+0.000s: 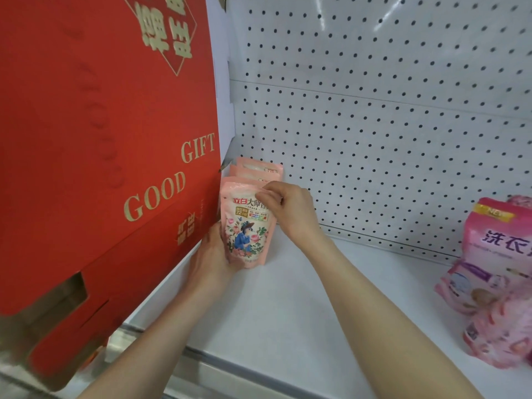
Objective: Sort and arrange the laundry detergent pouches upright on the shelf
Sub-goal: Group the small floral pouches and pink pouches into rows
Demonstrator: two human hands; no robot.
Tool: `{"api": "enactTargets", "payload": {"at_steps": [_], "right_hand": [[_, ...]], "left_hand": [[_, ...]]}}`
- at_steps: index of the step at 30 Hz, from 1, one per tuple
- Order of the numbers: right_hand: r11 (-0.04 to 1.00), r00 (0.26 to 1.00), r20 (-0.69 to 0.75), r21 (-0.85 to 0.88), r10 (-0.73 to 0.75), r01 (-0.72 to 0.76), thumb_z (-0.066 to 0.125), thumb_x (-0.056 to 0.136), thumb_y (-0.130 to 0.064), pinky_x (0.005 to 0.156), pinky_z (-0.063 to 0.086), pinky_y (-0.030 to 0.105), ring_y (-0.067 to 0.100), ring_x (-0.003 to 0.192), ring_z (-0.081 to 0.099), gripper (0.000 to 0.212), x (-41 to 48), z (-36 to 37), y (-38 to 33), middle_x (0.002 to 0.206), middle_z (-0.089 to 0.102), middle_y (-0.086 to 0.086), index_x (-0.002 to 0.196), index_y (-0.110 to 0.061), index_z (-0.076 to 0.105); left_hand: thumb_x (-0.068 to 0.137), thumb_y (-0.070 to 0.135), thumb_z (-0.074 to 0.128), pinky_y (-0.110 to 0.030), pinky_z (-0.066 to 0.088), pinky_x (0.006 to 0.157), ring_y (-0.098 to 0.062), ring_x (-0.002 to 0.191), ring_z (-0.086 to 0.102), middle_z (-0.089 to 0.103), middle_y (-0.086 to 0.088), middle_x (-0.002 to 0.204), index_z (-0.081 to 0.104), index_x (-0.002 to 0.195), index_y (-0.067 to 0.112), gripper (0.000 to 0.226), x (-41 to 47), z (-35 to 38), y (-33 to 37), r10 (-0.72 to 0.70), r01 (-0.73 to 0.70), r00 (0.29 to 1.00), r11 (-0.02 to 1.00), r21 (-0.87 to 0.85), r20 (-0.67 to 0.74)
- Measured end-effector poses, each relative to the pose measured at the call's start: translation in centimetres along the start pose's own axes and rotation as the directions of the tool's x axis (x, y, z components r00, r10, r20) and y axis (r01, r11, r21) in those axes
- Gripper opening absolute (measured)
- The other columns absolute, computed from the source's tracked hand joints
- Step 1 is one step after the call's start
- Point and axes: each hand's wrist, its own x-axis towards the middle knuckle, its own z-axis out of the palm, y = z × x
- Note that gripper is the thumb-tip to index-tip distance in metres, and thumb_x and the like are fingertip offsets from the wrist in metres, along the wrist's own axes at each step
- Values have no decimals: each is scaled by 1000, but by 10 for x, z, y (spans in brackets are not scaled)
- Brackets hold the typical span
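At the far left of the bay, the red gift box [100, 154] stands like a wall, and your work sits right beside its lower edge. Your left hand [213, 254] comes up from below with its fingers curled round the lower left side of the front pouch [247, 226]; the fingertips are hidden behind the pack. That pouch stands on the white shelf [288, 312] with its long axis vertical and its printed face toward you.

Just behind it, a short row of matching pouches [259, 169] stands one behind another, running back toward the pegboard panel [374, 125]. Your right hand [288, 208] reaches in from the right and pinches the front pouch at its top right corner, fingers bent over the top seal.

So the pouch sits between your hands, left low and right high, one at each end of that vertical axis. I judge the next move turns on this: keep the base flat and press the pack back, parallel to the row.

Far to the right, well apart from both hands, a heap of pink pouches [495, 283] waits, several slumped or lying down. Your right hand is the nearer one to reach for them.
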Motion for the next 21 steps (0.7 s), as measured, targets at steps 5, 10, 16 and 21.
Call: {"api": "enactTargets", "payload": {"at_steps": [5, 10, 16, 21], "right_hand": [[994, 1000, 7, -114, 3, -3, 64, 93, -35, 71, 49, 34, 25, 79, 65, 20, -6, 2, -2, 88, 74, 1, 104, -19, 69], [978, 1000, -16, -208, 12, -15, 59, 96, -38, 75, 55, 37, 17, 81, 68, 22, -30, -20, -4, 95, 71, -5, 114, -27, 62], [915, 996, -74, -395, 57, -81, 55, 99, -29, 85, 53, 40, 16, 99, 66, 26, -108, -68, 15, 114, 68, -3, 123, -24, 61], [843, 982, -130, -505, 138, -185, 55, 100, -27, 90, 51, 42, 23, 111, 62, 27, -204, -109, 25, 125, 66, -2, 125, -21, 63]], "left_hand": [[66, 25, 84, -39, 54, 85, -18, 106, 63, 61, 2, 122, 40, 129, 25, 77, 5, 1, -1, -6, 6, 1000, 1000, 27, 24], [75, 26, 79, -32, 46, 84, -22, 115, 57, 57, 0, 129, 38, 137, 21, 74, -5, -6, -4, 54, -58, 997, 996, 75, 59], [84, 36, 69, -43, 47, 96, -26, 120, 54, 48, -2, 141, 29, 146, 30, 74, -46, -11, 2, 99, -122, 985, 978, 170, 140], [87, 28, 67, -34, 45, 94, -20, 112, 58, 60, -1, 128, 56, 130, 23, 45, -85, 11, 44, 311, -336, 926, 937, 92, 214]]}}
